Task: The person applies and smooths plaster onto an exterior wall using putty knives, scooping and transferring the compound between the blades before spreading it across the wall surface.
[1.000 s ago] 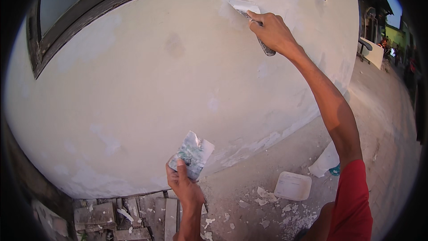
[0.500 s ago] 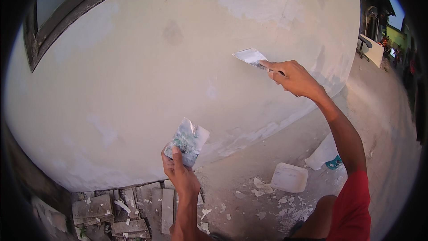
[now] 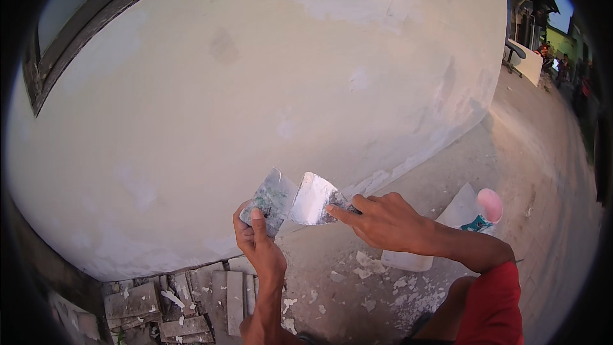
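Before the wall [image 3: 191, 153], near its lower edge, the left grip [image 3: 262, 244] pinched a smeared grey plate [image 3: 276, 193], thumb across its face. The right grip [image 3: 388, 222] was wrapped round the handle of a scraper [image 3: 311, 199], also before the wall, its blade right beside the plate; contact could not be told. Flat slabs [image 3: 133, 301] lay along the wall's foot; a white container [image 3: 406, 260] sat on the ground out from it.
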Tool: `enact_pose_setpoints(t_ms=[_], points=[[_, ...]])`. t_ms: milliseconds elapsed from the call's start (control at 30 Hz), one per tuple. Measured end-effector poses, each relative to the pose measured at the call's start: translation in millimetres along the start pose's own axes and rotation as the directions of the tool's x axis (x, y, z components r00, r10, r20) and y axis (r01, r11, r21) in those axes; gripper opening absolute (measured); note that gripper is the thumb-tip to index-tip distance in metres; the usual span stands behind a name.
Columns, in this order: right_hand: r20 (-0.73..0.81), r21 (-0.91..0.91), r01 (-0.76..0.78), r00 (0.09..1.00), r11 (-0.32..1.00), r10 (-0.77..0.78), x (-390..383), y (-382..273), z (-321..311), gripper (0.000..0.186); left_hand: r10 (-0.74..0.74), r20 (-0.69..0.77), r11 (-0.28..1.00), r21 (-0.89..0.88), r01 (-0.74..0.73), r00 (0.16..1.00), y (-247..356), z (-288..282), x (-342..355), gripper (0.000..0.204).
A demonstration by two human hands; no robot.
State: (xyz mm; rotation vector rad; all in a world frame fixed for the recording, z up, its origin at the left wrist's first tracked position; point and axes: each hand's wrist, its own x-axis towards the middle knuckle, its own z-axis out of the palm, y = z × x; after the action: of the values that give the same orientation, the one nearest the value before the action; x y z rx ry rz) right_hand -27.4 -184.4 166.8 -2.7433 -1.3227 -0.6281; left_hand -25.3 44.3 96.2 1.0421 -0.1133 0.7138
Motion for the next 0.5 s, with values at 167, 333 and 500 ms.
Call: enact_pose_setpoints(t_ms=[167, 333, 500], points=[[0.123, 0.1, -0.321, 0.943, 0.942, 0.309, -26.7, 60.0, -18.0, 0.04, 0.071, -0.049, 0.996, 0.058, -0.068, 0.996, -4.6, -4.8, 0.5, 0.029], [-0.486, 0.295, -0.361, 0.74, 0.885, 0.464, 14.0, 171.9, -83.5, 0.041, 0.054, -0.076, 0.991, 0.13, -0.044, 0.996, -2.5, -16.6, 5.0, 0.029], [-0.629, 0.091, -0.443, 0.669, 0.892, 0.397, 83.4, 256.8, -147.3, 0.042, 0.007, -0.139, 0.965, 0.26, 0.029, 0.99, 20.7, 23.1, -4.0, 0.028]])
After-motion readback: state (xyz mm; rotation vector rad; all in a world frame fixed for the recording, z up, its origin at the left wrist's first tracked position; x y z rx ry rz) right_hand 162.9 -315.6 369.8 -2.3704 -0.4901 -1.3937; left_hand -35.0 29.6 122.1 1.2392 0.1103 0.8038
